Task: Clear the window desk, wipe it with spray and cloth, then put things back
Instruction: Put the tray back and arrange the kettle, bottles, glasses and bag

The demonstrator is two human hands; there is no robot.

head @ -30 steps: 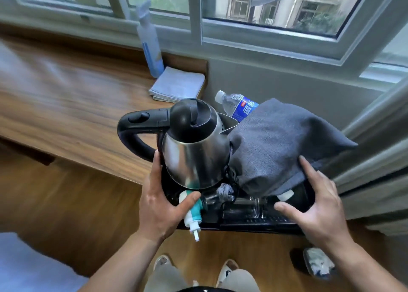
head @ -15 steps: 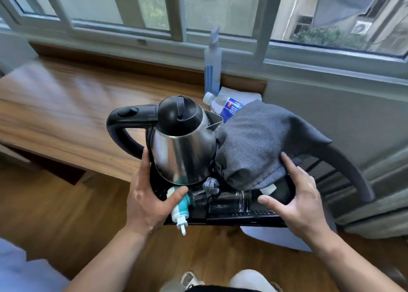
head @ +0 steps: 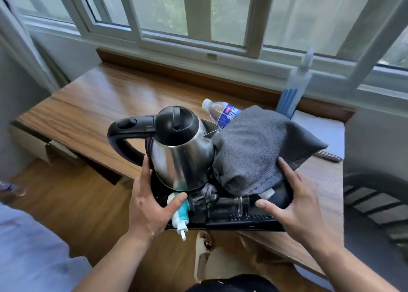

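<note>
The wooden desk under the window lies bare across most of its top. The loaded black tray is held at its near edge; whether any part of the tray rests on the wood cannot be told.

The hands are apart, one at each end of the tray. The left hand grips the left side, and the right hand grips the right, its fingers against a grey bag.

A steel kettle stands beside the bag. The spray bottle stands at the back right of the desk, next to a folded pale cloth. A water bottle lies behind the kettle, a glass lies on its side in front, and a small teal tube sits under the left thumb.

This looks like a carrying step, either clearing or returning. The next move needs the tray kept level, since the kettle is tall and the glass can roll.
</note>
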